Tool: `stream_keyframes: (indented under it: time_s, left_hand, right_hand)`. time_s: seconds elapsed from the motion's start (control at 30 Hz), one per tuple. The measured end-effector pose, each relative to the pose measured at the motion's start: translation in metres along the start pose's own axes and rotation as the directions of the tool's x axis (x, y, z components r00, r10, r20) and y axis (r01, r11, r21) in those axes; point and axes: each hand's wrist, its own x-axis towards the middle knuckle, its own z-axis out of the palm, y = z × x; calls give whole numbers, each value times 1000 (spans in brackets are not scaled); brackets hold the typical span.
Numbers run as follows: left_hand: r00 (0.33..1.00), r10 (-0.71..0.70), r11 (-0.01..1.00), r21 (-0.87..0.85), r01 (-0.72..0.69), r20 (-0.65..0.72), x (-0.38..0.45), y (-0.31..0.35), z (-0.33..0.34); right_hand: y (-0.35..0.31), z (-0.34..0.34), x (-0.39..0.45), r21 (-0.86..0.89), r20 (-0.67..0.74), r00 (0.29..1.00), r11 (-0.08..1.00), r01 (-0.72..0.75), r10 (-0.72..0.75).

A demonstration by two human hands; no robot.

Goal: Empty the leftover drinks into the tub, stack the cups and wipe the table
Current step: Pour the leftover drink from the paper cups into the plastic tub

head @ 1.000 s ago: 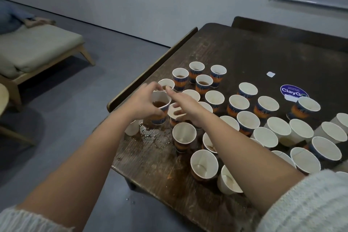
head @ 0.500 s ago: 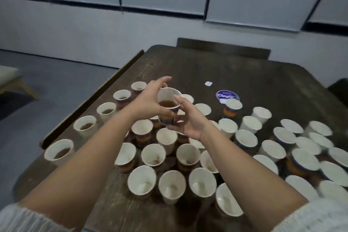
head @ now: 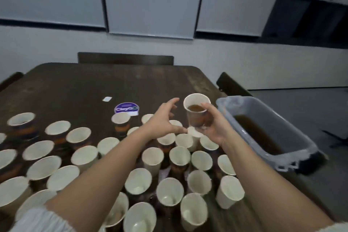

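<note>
My right hand point(head: 216, 126) grips a paper cup point(head: 196, 112) with brown drink in it, held upright above the table just left of the tub. My left hand point(head: 162, 122) hovers beside the cup with fingers spread and holds nothing. The grey plastic tub point(head: 293, 133) stands at the table's right edge and has brown liquid point(head: 258, 132) pooled inside. Several white paper cups point(head: 152, 156) stand crowded on the dark wooden table point(head: 75, 88) below my arms; most look empty.
A purple round sticker point(head: 126, 109) and a small white label point(head: 107, 99) lie on the table beyond the cups. Dark chair backs stand at the far edge point(head: 125, 58) and far right point(head: 231, 84). The far half of the table holds no cups.
The cup passed from my left hand to my right hand and moved right toward the tub. My view swung right, bringing the tub into sight.
</note>
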Motion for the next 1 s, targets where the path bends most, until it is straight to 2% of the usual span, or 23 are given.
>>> stream_keyframes:
  time_s: [0.07,0.23,0.37,0.47,0.6,0.8,1.0]
  left_hand:
    - [998,12,1000,-11,-11,58,26,12,42]
    - [989,15,999,-35,-10,150,75,36,132]
    - [973,53,995,70,-70,225,101,49,183]
    - [978,49,978,190,-89,201,117,56,208]
    - [986,-45,896,442,-31,161,128,49,226]
    - [996,-20,907,421,-19,90,125,35,236]
    - [998,-3,918,396,-24,67,123,31,241]
  right_hand:
    - [-22,-48,6,2,-106,993,998,56,-55]
    - [-52,-151,14,-116,-313,938,986,120,-151]
    - [-57,-209,19,-152,-437,883,982,114,-171]
    - [-56,-234,22,-214,-480,855,971,102,-196]
    - [-52,-251,27,-330,-509,821,940,91,-258]
    - [-47,-257,35,-447,-497,789,886,124,-361]
    - [-41,-261,38,-494,-512,752,859,137,-415]
